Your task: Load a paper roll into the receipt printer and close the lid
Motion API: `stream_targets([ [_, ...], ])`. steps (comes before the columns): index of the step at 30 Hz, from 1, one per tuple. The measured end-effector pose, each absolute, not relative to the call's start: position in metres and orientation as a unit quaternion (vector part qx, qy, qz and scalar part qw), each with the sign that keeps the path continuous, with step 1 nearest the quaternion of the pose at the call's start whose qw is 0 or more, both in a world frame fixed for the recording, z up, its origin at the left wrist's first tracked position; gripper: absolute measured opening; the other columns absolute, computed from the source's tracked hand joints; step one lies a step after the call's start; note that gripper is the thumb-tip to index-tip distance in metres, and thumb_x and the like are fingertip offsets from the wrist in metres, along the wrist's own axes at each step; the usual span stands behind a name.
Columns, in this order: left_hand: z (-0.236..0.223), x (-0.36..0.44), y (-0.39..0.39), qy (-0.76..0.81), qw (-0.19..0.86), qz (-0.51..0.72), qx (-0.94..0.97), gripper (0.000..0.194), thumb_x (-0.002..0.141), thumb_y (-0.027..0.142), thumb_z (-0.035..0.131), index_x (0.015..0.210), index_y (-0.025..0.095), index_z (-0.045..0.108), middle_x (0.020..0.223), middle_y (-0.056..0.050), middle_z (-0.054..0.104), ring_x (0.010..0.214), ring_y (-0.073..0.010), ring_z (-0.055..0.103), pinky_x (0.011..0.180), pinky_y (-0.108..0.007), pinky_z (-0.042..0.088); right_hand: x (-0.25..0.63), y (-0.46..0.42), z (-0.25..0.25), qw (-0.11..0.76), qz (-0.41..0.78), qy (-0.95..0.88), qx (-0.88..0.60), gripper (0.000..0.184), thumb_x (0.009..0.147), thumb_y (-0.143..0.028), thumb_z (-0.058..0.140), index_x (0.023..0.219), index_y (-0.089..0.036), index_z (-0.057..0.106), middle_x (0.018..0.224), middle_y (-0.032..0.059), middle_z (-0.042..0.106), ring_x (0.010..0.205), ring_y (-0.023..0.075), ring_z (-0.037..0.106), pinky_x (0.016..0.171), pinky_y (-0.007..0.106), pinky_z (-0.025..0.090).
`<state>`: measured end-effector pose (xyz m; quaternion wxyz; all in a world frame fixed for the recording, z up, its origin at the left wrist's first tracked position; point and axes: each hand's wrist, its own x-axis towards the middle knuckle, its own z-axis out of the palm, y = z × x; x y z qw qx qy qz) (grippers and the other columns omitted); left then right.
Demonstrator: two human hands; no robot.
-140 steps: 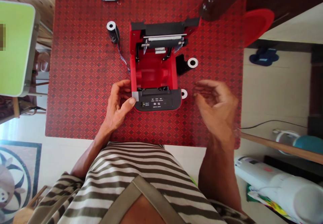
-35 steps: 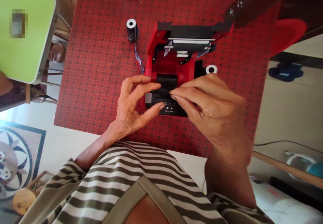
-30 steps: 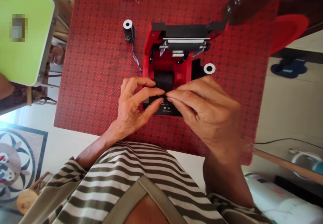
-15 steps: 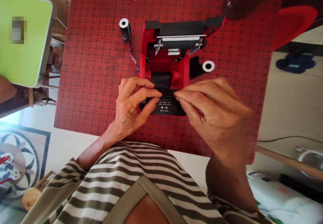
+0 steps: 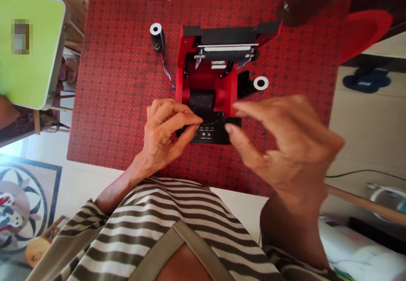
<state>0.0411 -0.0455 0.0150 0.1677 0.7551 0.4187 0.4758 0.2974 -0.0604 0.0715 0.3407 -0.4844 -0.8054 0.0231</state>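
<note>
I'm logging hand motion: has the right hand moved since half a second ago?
Yes, the right hand has moved rightward, judged against the open red machine.

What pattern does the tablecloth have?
Dark diamonds on red cover the tablecloth, seen best in the head view.

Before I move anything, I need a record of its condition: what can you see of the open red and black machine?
The machine sits on the red patterned table, its plastic-looking lid raised at the far side. Under the lid are a dark roller and a pale strip. A black roll lies in the red bay, left of centre. White markings dot the black front panel. The left hand pinches at its front; whether the right hand touches it is unclear.
</note>
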Motion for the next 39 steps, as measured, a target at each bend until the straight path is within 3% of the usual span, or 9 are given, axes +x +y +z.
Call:
stream_targets([
  [4,0.016,0.038,-0.044,0.427,0.141,0.44,0.777,0.017,0.126,0.031,0.078,0.121,0.035,0.093,0.115,-0.003,0.09,0.11,-0.0276,0.081,0.105,-0.053,0.063,0.306,-0.019,0.083,0.378,-0.032,-0.767,-0.517,0.043,0.127,-0.036,0.077,0.169,-0.041,0.084,0.152,0.0105,0.094,0.153,0.0488,0.085,0.121,0.067,0.073],
  [7,0.018,0.037,-0.044,0.426,0.114,0.437,0.784,0.017,0.127,0.031,0.078,0.122,0.035,0.094,0.119,-0.005,0.09,0.114,-0.0286,0.082,0.104,-0.053,0.064,0.304,0.009,0.081,0.377,-0.006,-0.77,-0.514,0.053,0.134,-0.044,0.063,0.186,-0.034,0.071,0.175,0.0148,0.084,0.172,0.0445,0.074,0.136,0.062,0.065],
  [9,0.019,0.036,-0.045,0.424,0.097,0.437,0.788,0.016,0.126,0.03,0.079,0.123,0.035,0.094,0.12,-0.006,0.089,0.114,-0.0293,0.081,0.103,-0.053,0.063,0.301,0.015,0.078,0.358,0.013,-0.789,-0.499,0.057,0.136,-0.041,0.058,0.188,-0.018,0.067,0.178,0.0243,0.08,0.166,0.0392,0.077,0.142,0.056,0.059],
  [11,0.019,0.035,-0.047,0.421,0.085,0.433,0.792,0.015,0.125,0.029,0.081,0.125,0.036,0.094,0.119,-0.007,0.086,0.113,-0.0303,0.079,0.101,-0.054,0.061,0.298,0.009,0.078,0.346,0.006,-0.795,-0.498,0.053,0.136,-0.037,0.056,0.181,-0.013,0.071,0.164,0.0257,0.087,0.152,0.0365,0.083,0.138,0.055,0.061],
  [15,0.019,0.037,-0.049,0.412,0.072,0.447,0.79,0.016,0.122,0.023,0.085,0.126,0.037,0.09,0.113,-0.005,0.082,0.107,-0.0298,0.073,0.097,-0.054,0.053,0.297,-0.02,0.077,0.359,-0.007,-0.788,-0.5,0.038,0.135,-0.033,0.058,0.155,-0.029,0.089,0.14,0.0144,0.097,0.131,0.0378,0.091,0.124,0.062,0.066],
  [19,0.018,0.04,-0.049,0.415,0.065,0.453,0.786,0.016,0.122,0.02,0.084,0.124,0.036,0.09,0.109,-0.004,0.077,0.105,-0.0282,0.068,0.095,-0.05,0.047,0.298,-0.045,0.065,0.386,0.018,-0.787,-0.48,0.023,0.125,-0.024,0.076,0.138,-0.033,0.092,0.131,0.0094,0.099,0.122,0.0376,0.093,0.114,0.061,0.072],
  [26,0.016,0.039,-0.052,0.444,0.068,0.433,0.781,0.017,0.124,0.027,0.08,0.125,0.036,0.095,0.095,-0.002,0.069,0.096,-0.0252,0.064,0.091,-0.044,0.049,0.296,-0.059,0.042,0.399,0.01,-0.782,-0.478,0.033,0.122,-0.018,0.079,0.147,-0.037,0.09,0.139,0.0069,0.099,0.125,0.0376,0.093,0.109,0.063,0.075],
  [34,0.021,0.036,-0.056,0.446,0.119,0.439,0.771,0.013,0.123,0.033,0.084,0.128,0.034,0.096,0.099,-0.003,0.071,0.093,-0.0239,0.064,0.089,-0.045,0.056,0.298,-0.065,0.034,0.387,0.034,-0.78,-0.491,0.043,0.121,-0.019,0.079,0.156,-0.044,0.088,0.143,0.0055,0.098,0.13,0.0412,0.092,0.113,0.071,0.074],
  [39,0.012,0.031,-0.043,0.464,0.246,0.492,0.694,0.026,0.128,0.059,0.082,0.143,0.041,0.092,0.115,-0.006,0.08,0.106,-0.0273,0.074,0.096,-0.053,0.065,0.297,-0.067,0.033,0.393,0.025,-0.778,-0.489,0.046,0.12,-0.016,0.08,0.156,-0.043,0.087,0.143,0.0055,0.099,0.13,0.0405,0.093,0.11,0.069,0.076],
])
